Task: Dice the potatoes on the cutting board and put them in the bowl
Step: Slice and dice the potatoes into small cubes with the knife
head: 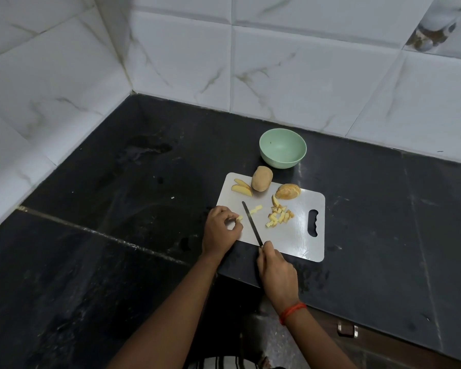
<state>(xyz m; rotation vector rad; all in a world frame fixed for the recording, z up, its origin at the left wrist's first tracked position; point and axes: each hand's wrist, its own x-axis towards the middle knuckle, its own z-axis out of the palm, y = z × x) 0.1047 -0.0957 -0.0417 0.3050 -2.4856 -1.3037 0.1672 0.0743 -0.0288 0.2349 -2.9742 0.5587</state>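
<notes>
A white cutting board (290, 235) lies on the black counter. On it sit a whole potato (262, 178), a potato half (288, 192), some slices (241, 187), a few cut strips (255, 209) and a pile of diced pieces (279, 216). My left hand (220, 230) pinches a small potato piece (239, 218) at the board's left edge. My right hand (276, 272) grips the handle of a knife (251, 222), whose blade lies across the board between the held piece and the strips. A pale green bowl (283, 148) stands empty just behind the board.
The black stone counter (117, 209) fills a corner of white tiled walls (304, 75). Its front edge steps back near my right forearm, with a drawer handle (347, 330) below at the right. A wet patch (144, 150) marks the counter at the back left.
</notes>
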